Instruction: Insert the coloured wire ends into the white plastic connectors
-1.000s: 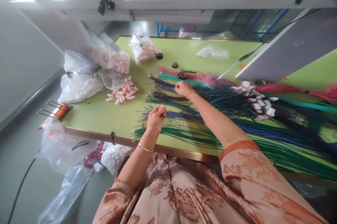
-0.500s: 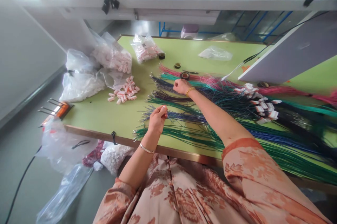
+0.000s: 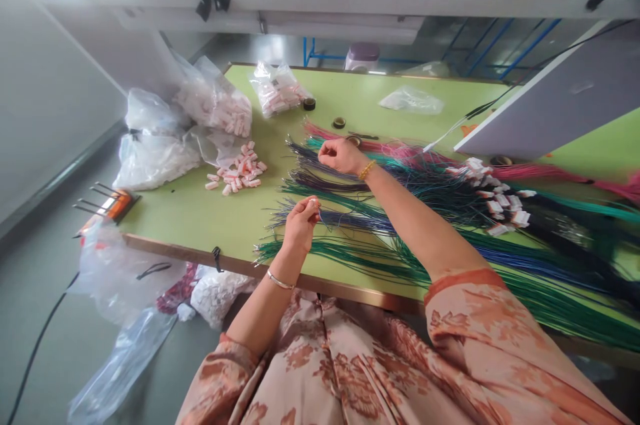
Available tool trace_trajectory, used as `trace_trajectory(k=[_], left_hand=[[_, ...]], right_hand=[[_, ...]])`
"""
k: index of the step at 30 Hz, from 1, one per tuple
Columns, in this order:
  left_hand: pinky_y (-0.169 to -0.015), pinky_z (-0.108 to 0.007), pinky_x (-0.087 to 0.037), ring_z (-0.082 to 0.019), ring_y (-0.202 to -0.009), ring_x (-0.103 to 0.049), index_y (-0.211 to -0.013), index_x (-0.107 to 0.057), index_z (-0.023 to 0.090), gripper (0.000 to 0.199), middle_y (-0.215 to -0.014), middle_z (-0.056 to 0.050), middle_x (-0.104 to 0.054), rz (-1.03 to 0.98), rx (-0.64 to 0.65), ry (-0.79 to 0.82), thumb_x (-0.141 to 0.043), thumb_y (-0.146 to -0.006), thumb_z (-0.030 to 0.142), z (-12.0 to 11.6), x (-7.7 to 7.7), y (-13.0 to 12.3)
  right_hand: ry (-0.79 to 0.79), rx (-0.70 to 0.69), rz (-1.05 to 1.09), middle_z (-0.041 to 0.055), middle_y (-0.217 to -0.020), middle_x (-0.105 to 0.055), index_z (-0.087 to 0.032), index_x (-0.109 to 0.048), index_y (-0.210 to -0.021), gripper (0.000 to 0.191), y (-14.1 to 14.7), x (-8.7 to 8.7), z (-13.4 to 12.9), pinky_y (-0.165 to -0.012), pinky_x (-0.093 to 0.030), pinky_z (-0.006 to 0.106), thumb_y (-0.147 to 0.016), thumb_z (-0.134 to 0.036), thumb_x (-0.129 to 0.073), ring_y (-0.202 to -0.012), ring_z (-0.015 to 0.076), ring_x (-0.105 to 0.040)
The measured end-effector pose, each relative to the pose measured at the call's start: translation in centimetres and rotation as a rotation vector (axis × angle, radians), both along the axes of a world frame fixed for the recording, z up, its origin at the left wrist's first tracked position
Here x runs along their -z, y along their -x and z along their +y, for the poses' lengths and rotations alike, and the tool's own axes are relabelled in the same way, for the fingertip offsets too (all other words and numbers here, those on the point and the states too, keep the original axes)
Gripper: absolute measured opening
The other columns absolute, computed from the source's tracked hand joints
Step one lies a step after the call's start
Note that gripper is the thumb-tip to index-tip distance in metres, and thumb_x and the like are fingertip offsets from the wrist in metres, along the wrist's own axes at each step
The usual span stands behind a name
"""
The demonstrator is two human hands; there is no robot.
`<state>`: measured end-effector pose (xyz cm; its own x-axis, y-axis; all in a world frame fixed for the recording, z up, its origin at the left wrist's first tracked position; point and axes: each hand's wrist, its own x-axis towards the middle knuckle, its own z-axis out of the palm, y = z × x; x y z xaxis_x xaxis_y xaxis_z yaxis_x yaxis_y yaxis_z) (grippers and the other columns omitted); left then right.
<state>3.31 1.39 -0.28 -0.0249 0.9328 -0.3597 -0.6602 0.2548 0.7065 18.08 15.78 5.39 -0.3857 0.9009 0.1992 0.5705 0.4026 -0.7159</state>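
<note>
My left hand (image 3: 301, 220), near the table's front edge, is closed on a small white connector (image 3: 314, 201) with thin wires trailing from it to the right. Farther back, my right hand (image 3: 341, 156) is over the dark wire bundle (image 3: 305, 153), its fingers bent together; whatever is between the fingertips is too small to make out. Bundles of pink, teal, dark, blue and green wires (image 3: 350, 253) run across the table to the right. Left of the hands lies a loose pile of white and orange connectors (image 3: 240, 173). More connectors with wires (image 3: 503, 202) lie at the right.
Plastic bags of parts (image 3: 155, 158) stand at the table's left, with another bag (image 3: 277, 93) behind. Black tape rolls (image 3: 339, 123) lie near the wire tips. An orange rack with metal prongs (image 3: 117, 205) sits at the left corner. A white shelf (image 3: 320, 2) spans the back.
My right hand has moved a little left, toward the tips of the dark wires, and now partly covers a tape roll. My left hand has hardly moved and keeps the connector.
</note>
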Motion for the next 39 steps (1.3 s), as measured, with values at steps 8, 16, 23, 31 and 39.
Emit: trace_trajectory(k=[8,16,23,31,39], left_hand=[[-0.062,-0.019,-0.042,-0.006,-0.065,-0.055,-0.086,-0.069,0.014,0.019,-0.075,0.000,-0.066,-0.095,0.002,-0.016,-0.079,-0.069,0.017,0.0,-0.9,0.0],[-0.061,-0.016,-0.045,-0.005,-0.065,-0.058,-0.088,-0.068,0.015,0.020,-0.077,0.001,-0.066,-0.151,-0.010,0.019,-0.076,-0.070,0.010,0.3,-1.7,-0.3],[-0.061,-0.016,-0.045,-0.005,-0.063,-0.057,-0.088,-0.068,0.014,0.015,-0.076,0.001,-0.065,-0.156,0.013,0.049,-0.071,-0.075,0.007,0.3,-2.2,-1.0],[-0.062,-0.017,-0.047,-0.005,-0.060,-0.057,-0.088,-0.069,0.013,0.014,-0.072,0.000,-0.065,-0.126,0.038,0.055,-0.073,-0.075,0.010,0.4,-2.0,-1.3],[-0.064,-0.018,-0.047,-0.006,-0.061,-0.056,-0.084,-0.070,0.014,0.013,-0.070,0.001,-0.064,-0.101,0.038,0.054,-0.075,-0.073,0.010,0.5,-1.6,-1.5]], right_hand=[[0.017,-0.167,0.177,-0.0001,-0.066,-0.061,-0.014,-0.062,-0.074,0.014,1.7,-1.6,-6.0,-0.057,-0.039,0.022,-0.076,-0.027,-0.058,-0.060,0.0094,-0.049],[0.090,-0.055,0.277,0.0003,-0.065,-0.061,-0.014,-0.062,-0.073,0.012,-0.5,0.2,-10.1,-0.054,-0.040,0.021,-0.073,-0.026,-0.061,-0.058,0.0098,-0.049],[0.035,-0.035,0.296,-0.0002,-0.065,-0.060,-0.015,-0.060,-0.072,0.007,-1.1,1.2,-11.5,-0.053,-0.039,0.021,-0.072,-0.022,-0.061,-0.057,0.0093,-0.049],[-0.059,-0.030,0.249,-0.0003,-0.067,-0.060,-0.016,-0.060,-0.073,0.006,-1.4,2.0,-11.9,-0.053,-0.039,0.021,-0.074,-0.022,-0.060,-0.056,0.0086,-0.048],[-0.276,-0.037,0.090,0.0017,-0.072,-0.061,-0.018,-0.056,-0.074,0.003,-1.4,2.1,-12.0,-0.060,-0.040,0.023,-0.077,-0.018,-0.055,-0.062,0.0111,-0.052]])
